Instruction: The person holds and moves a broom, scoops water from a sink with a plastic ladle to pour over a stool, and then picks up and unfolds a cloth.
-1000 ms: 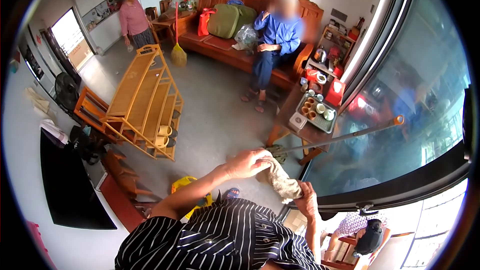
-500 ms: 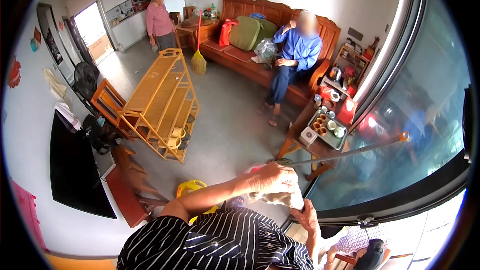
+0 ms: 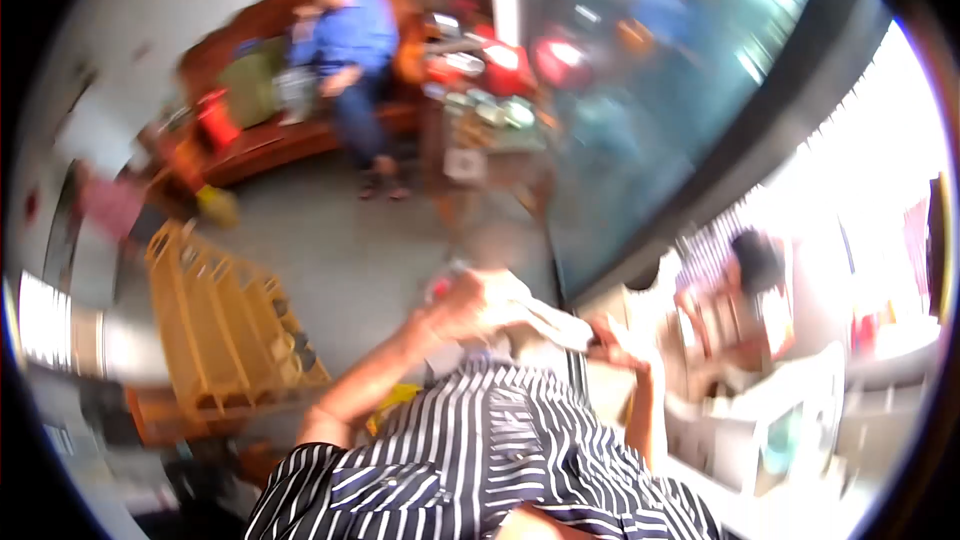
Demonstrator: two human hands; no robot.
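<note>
Between my two hands stretches a pale, crumpled cloth [image 3: 552, 324], blurred by the motion. My left hand [image 3: 470, 305] is closed on its left part, in front of my chest. At the cloth's other end, the fingers of my right hand [image 3: 615, 342] are bent round it. A small red patch [image 3: 440, 288] shows beside my left hand; its kind is unclear. Just beyond the hands is a brownish smear [image 3: 492, 245] that I cannot make out. Partly hidden behind my left forearm lies something yellow [image 3: 398, 398].
A slatted wooden rack [image 3: 215, 325] stands at left. A person in blue [image 3: 355, 40] sits on a wooden sofa [image 3: 285, 145]; another, in pink [image 3: 110, 205], is far left. A tea table [image 3: 465, 162] stands by the glass door [image 3: 630, 120]. Someone sits outside [image 3: 745, 275], near white furniture [image 3: 740, 430].
My view has swung right, so the room has shifted left and more outside shows. The cloth stays between my hands. The long pole seen earlier beyond them no longer shows clearly.
</note>
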